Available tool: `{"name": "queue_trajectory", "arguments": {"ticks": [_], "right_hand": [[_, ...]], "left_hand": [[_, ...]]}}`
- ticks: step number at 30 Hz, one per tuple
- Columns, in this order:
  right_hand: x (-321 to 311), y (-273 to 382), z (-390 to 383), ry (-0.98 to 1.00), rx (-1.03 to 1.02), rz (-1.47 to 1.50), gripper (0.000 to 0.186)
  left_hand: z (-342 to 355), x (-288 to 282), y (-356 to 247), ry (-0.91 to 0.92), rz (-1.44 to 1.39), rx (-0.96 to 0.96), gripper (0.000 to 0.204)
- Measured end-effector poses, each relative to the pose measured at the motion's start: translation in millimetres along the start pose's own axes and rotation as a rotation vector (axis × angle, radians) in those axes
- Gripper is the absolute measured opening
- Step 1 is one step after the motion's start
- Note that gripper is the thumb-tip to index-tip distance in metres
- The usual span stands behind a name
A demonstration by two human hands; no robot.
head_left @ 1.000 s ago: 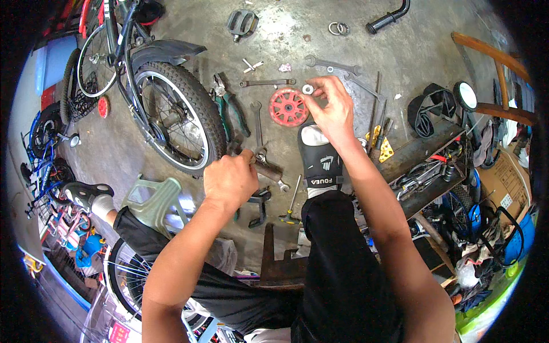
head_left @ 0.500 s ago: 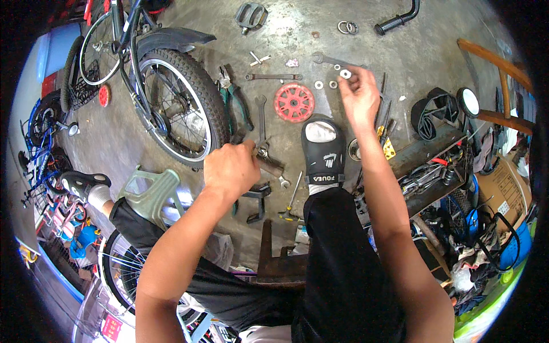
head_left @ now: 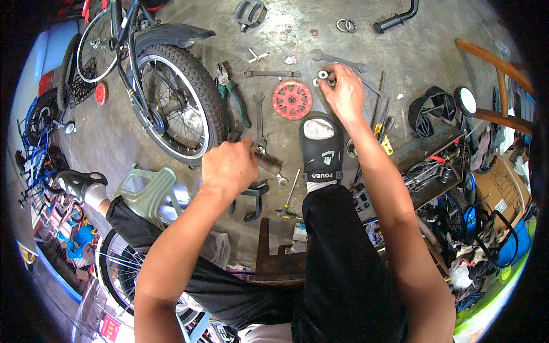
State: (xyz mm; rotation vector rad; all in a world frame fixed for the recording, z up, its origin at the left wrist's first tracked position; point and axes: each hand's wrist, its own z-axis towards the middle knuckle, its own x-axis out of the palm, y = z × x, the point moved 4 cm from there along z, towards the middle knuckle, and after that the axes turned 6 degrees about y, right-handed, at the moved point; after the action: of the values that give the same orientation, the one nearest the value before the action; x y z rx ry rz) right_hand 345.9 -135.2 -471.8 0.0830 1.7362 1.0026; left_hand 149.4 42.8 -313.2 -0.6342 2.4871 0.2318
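Note:
My right hand (head_left: 345, 96) is closed over the floor, fingertips pinching a small pale metal washer (head_left: 323, 75). Partly covered by those fingers, another washer (head_left: 315, 83) lies beside it. Left of them rests a red slotted disc (head_left: 292, 99) with a dark centre. My left hand (head_left: 230, 167) is curled shut near the bicycle tire (head_left: 213, 111); its fingers face away, hiding what they hold. Close to its knuckles are an open-end wrench (head_left: 260, 117) and a dark metal tool (head_left: 270, 166). A second wrench (head_left: 337, 59) lies just beyond my right hand.
Green-handled pliers (head_left: 234, 97) and another wrench (head_left: 271, 74) lie on the concrete. A pedal (head_left: 250, 14), metal rings (head_left: 346, 25) and a black-gripped bar (head_left: 396, 22) are farther off. A toolbox (head_left: 429, 171) stands right, a green stool (head_left: 147, 188) left.
My right hand has moved left and slightly down with the small washer, coming over the washers on the floor. The left hand stays nearly where it was.

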Motion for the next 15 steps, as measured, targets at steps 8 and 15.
{"name": "queue_trajectory", "arguments": {"ticks": [8,15], "right_hand": [[-14.8,10.7,-25.3,0.049,0.042,0.023,0.032],[19.2,59.4,-15.9,0.249,-0.053,-0.241,0.046]], "left_hand": [[-7.3,11.8,0.6,-0.016,0.006,0.001,0.022],[-10.5,26.0,3.6,-0.029,0.002,-0.02,0.027]]}}
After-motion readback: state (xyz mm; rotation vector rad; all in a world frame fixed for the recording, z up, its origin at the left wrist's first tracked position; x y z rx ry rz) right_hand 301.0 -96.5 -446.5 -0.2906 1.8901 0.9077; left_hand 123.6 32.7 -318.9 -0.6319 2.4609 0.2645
